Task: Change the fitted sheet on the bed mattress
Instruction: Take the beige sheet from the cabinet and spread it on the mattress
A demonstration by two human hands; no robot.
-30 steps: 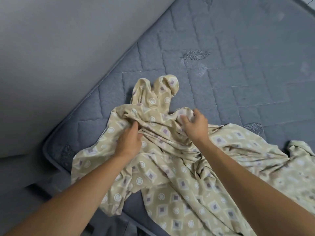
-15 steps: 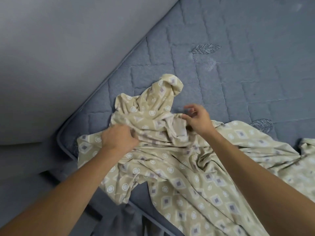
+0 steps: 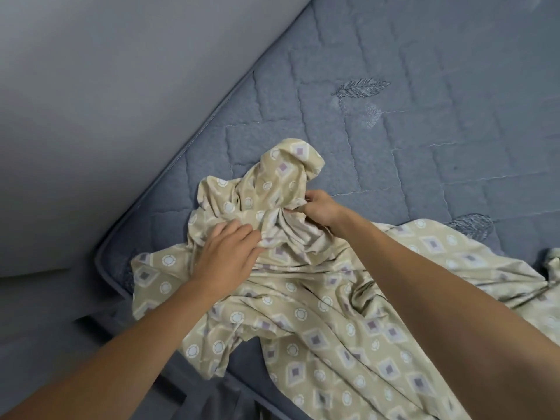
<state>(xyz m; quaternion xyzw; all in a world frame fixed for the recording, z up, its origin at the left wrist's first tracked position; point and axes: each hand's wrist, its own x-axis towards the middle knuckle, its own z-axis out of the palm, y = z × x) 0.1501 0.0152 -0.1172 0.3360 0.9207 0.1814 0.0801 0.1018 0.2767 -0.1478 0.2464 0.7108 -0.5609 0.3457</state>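
Note:
A beige fitted sheet (image 3: 327,322) with diamond and circle prints lies crumpled over the near corner of a bare blue quilted mattress (image 3: 424,147). A bunched end of the sheet rises into a small peak beyond my hands. My left hand (image 3: 227,256) lies on the folds with its fingers fairly straight, fingertips against the gathered cloth. My right hand (image 3: 319,207) pinches a gathered fold of the sheet between thumb and fingers, just right of the peak. Part of the sheet hangs over the mattress edge at the bottom.
A plain grey wall (image 3: 106,101) runs along the left side of the mattress. The mattress corner (image 3: 106,253) with dark piping sits at the left, with the dark bed base (image 3: 169,386) below it. More crumpled sheet reaches the right edge (image 3: 548,268).
My right hand has moved from holding the cloth loosely to pinching a gathered fold near the peak. My left hand slid right over the folds. The view has shifted toward the wall.

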